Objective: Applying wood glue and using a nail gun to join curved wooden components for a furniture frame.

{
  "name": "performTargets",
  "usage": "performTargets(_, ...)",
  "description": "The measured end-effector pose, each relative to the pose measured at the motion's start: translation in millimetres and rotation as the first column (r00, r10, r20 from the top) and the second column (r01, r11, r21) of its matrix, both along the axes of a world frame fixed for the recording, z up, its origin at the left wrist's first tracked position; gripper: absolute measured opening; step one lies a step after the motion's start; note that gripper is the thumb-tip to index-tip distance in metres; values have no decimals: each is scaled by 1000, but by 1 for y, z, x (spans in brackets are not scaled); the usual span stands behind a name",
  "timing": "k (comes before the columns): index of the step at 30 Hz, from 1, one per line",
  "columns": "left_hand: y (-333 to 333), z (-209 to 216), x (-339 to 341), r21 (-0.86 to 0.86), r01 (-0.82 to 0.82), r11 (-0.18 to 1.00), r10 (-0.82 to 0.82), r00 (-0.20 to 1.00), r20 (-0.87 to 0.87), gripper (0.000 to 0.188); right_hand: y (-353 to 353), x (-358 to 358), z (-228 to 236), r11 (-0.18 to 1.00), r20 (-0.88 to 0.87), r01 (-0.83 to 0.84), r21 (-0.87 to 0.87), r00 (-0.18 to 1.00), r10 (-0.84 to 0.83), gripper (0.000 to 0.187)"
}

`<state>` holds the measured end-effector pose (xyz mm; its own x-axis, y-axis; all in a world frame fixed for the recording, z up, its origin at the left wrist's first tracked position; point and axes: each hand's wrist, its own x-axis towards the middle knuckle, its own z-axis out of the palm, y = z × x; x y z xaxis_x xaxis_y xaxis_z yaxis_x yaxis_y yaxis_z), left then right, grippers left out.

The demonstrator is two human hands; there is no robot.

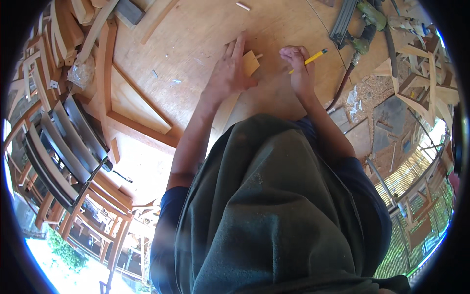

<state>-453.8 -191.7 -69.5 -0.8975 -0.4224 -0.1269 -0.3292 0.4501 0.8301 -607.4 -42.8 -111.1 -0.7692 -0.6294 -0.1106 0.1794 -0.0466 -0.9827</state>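
My left hand (227, 71) lies on the wooden tabletop, fingers stretched forward and thumb out to the side. Between thumb and fingers it holds a small light wood piece (250, 63) against the surface. A short peg (259, 56) shows at that piece's far right corner. A pale wood strip (224, 113) lies below my left wrist; whether it joins the held piece is hidden by the hand. To the right, my right hand (300, 68) is closed around a yellow pencil (315, 57), its eraser end up to the right and its point down toward the table.
A nail gun (364, 36) with a hose (341, 87) lies at the far right. A loose dowel (243, 6) is at the far edge. Curved wood parts (63, 29) and a clear plastic bag (82, 71) crowd the left. Wooden frames (421, 83) stand right.
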Motion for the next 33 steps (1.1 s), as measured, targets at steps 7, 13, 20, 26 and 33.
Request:
performTargets(7,25,15,27,170,-281,945,271,959,80,110,-1,-6,24,944,174,-256,208,959,222,25)
performTargets(13,-6,-8,47,914,29,405,245,960,-139,98,-1,5,54,754,406,-645,-124,660,632,48)
performTargets(20,-13,-9,29,803,-43,595,193,977,-91,69,-7,10,27,790,277,-596,143,791,546,48)
performTargets(26,-5,-17,20,705,-105,702,307,937,-165,77,-15,2,31,727,292,-607,321,794,534,27)
performTargets(33,-6,-17,4,255,-65,965,123,968,-218,118,0,-37,37,967,-131,-134,215,978,164,23)
